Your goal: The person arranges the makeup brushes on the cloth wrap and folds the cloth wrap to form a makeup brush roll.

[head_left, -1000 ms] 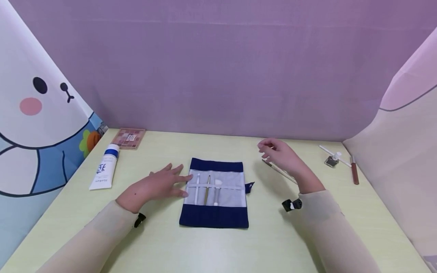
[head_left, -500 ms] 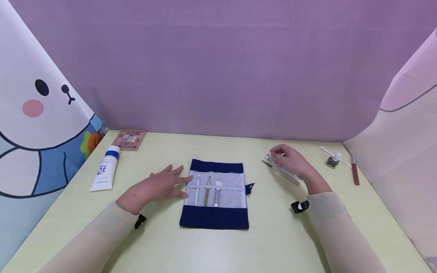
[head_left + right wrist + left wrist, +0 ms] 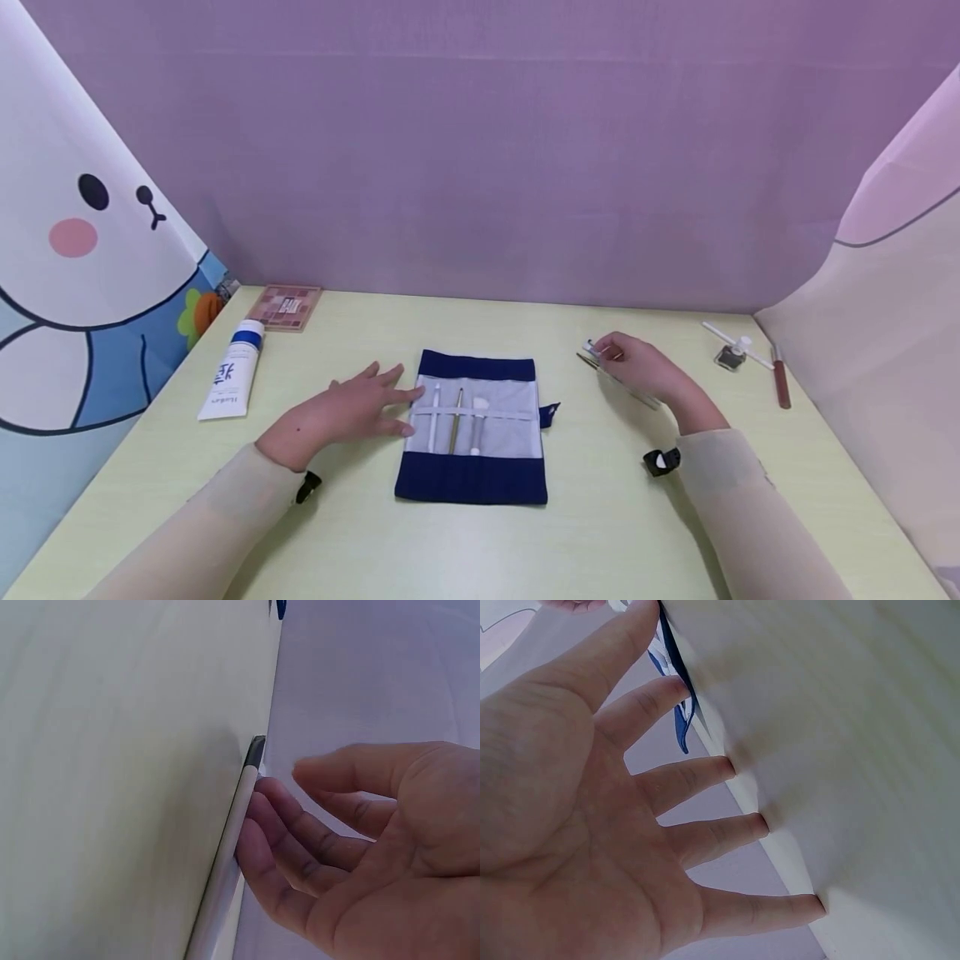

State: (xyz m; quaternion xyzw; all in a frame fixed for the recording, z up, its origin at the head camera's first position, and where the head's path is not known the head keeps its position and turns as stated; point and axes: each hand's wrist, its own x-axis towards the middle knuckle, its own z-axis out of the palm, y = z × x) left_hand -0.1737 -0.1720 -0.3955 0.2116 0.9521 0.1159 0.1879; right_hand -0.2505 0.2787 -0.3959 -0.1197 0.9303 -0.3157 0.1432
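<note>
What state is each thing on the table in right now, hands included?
Brush roll: unrolled flat, three tools under its strap.
Left hand: flat, fingers straight, touching the roll's left edge.
Right hand: fingers curled against a slim white pen lying on the table.
Tube: lying down, capped.
Palette: lying flat.

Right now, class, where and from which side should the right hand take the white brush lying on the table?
Pinch the brush mid-handle, from above: it lies flat on the table, long and thin, and the right hand already has fingertips against its side.
</note>
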